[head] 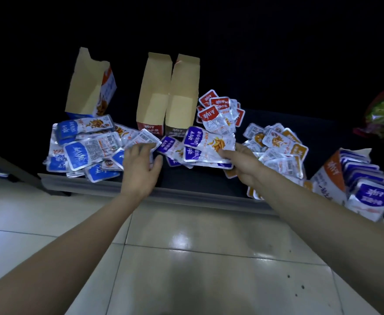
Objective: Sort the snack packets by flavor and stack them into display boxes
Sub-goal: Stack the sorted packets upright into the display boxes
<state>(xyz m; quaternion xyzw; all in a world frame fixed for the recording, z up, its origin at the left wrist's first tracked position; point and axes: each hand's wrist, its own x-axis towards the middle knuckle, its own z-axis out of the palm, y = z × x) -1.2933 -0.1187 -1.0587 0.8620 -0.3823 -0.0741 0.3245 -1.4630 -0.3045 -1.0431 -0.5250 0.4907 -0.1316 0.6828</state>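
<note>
The blue packets [77,153] are silver foil with a solid blue end and white lettering. The purple packets [209,144] have a purple end and printed orange-yellow strips, the red packets [218,110] red ends, and the orange packets [279,142] orange ends. The boxes are plain tan inside: the left box [88,87] has a blue base, the middle box [154,94] a red front, the filled box [329,176] an orange-and-white side. The table [198,180] is black, the floor [186,258] pale glossy tile.
</note>
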